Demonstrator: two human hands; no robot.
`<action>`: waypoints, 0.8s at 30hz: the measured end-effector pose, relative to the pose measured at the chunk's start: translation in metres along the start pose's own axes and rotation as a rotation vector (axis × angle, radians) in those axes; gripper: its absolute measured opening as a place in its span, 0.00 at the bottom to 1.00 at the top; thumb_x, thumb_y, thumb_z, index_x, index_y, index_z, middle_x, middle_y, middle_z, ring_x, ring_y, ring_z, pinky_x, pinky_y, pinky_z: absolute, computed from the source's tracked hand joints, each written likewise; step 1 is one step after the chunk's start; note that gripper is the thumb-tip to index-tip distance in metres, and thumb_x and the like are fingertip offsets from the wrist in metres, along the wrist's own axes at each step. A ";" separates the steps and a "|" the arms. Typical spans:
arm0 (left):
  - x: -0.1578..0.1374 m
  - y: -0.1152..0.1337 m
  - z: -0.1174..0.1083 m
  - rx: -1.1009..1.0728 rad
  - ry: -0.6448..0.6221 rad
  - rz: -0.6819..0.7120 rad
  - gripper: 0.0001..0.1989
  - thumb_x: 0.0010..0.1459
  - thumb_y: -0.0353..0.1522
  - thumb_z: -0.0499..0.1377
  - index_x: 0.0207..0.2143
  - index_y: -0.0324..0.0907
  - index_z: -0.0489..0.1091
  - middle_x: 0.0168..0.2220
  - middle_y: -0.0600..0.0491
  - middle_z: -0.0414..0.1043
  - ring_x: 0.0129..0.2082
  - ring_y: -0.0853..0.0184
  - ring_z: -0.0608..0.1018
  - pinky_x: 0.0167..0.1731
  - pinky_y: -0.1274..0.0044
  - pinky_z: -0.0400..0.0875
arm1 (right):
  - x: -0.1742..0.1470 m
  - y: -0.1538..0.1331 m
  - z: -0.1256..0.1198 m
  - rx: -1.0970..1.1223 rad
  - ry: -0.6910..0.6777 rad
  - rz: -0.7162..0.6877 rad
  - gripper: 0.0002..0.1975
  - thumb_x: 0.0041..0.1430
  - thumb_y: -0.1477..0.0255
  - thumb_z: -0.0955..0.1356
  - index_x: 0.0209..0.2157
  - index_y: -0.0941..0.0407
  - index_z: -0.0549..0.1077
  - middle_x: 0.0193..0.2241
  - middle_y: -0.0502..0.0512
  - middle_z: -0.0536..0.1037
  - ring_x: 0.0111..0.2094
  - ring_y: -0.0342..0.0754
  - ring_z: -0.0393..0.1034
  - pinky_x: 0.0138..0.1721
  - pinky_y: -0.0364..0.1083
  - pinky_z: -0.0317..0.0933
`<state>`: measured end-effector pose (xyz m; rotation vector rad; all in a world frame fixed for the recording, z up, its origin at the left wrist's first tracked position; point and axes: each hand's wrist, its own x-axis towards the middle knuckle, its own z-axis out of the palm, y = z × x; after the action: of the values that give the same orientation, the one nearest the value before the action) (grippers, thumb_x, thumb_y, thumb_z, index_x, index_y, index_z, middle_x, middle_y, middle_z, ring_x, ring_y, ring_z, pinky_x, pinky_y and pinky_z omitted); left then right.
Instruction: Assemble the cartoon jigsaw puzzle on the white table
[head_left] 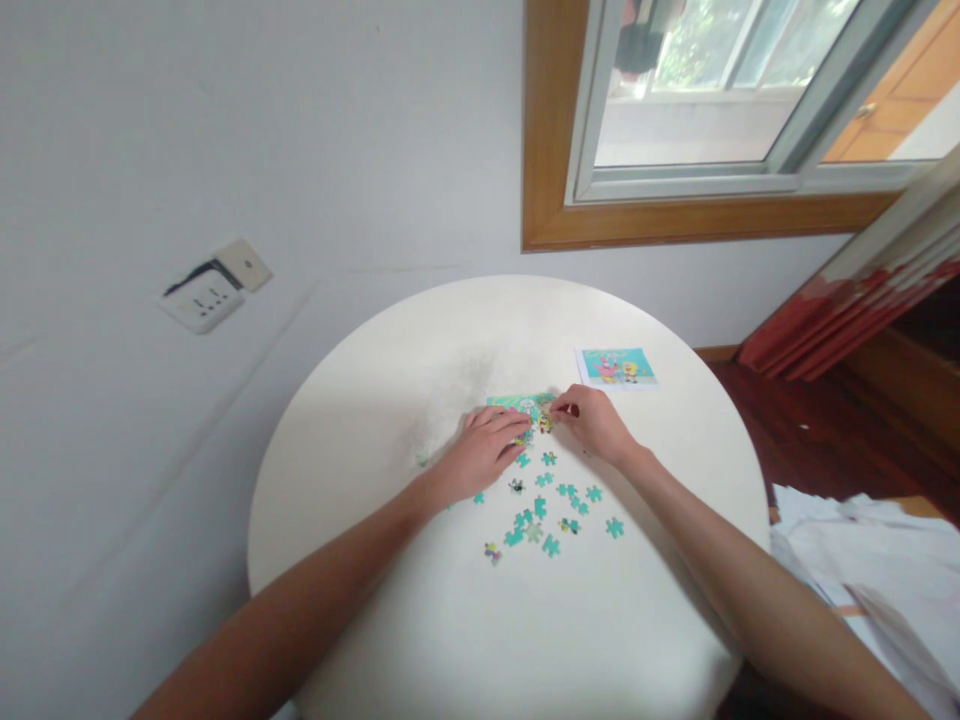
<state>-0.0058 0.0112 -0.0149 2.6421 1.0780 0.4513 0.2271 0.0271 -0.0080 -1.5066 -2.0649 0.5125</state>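
A partly assembled jigsaw puzzle point(517, 402), teal with yellow and pink patches, lies near the middle of the table. My left hand point(491, 447) rests flat over its left and lower part, fingers stretched out, hiding much of it. At the puzzle's right edge my right hand point(589, 420) is closed, thumb and forefinger pinched together. Whatever is between those fingertips is too small to make out. Loose jigsaw pieces point(540, 508), mostly teal, are scattered on the near side of the puzzle. One yellow and purple piece point(492, 551) lies closest to me.
A picture card point(619, 369) with cartoon figures lies on the round white table point(360, 370) at the far right. Behind stand a wall with a socket point(202, 300) and a wood-framed window point(547, 200). White papers point(877, 570) are piled right of the table.
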 end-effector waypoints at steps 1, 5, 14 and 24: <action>0.000 0.000 0.000 -0.001 -0.002 0.000 0.17 0.68 0.38 0.50 0.56 0.51 0.68 0.59 0.54 0.68 0.58 0.60 0.64 0.57 0.64 0.55 | -0.002 0.000 -0.002 -0.027 -0.003 -0.007 0.06 0.58 0.75 0.70 0.33 0.54 0.81 0.31 0.53 0.78 0.30 0.45 0.69 0.35 0.43 0.59; 0.000 0.000 0.000 0.001 -0.009 -0.005 0.17 0.68 0.39 0.51 0.56 0.51 0.68 0.59 0.54 0.68 0.58 0.59 0.63 0.57 0.63 0.55 | -0.008 -0.005 -0.005 -0.067 -0.101 -0.069 0.05 0.58 0.72 0.71 0.36 0.51 0.81 0.36 0.52 0.77 0.33 0.44 0.71 0.38 0.42 0.59; 0.000 -0.001 0.000 0.007 -0.020 -0.015 0.17 0.68 0.39 0.50 0.56 0.51 0.68 0.59 0.54 0.67 0.59 0.59 0.63 0.57 0.63 0.55 | -0.011 -0.011 -0.009 -0.184 -0.195 -0.106 0.08 0.60 0.72 0.70 0.39 0.49 0.81 0.40 0.53 0.76 0.39 0.45 0.71 0.41 0.42 0.60; 0.000 0.000 0.000 0.004 -0.007 -0.007 0.17 0.68 0.39 0.50 0.56 0.51 0.68 0.59 0.53 0.67 0.59 0.59 0.64 0.58 0.63 0.55 | -0.013 -0.010 -0.007 -0.209 -0.160 -0.142 0.07 0.60 0.72 0.69 0.38 0.49 0.81 0.39 0.53 0.77 0.40 0.46 0.71 0.39 0.42 0.61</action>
<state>-0.0056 0.0114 -0.0146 2.6405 1.0863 0.4389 0.2272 0.0111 0.0008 -1.4596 -2.3936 0.3830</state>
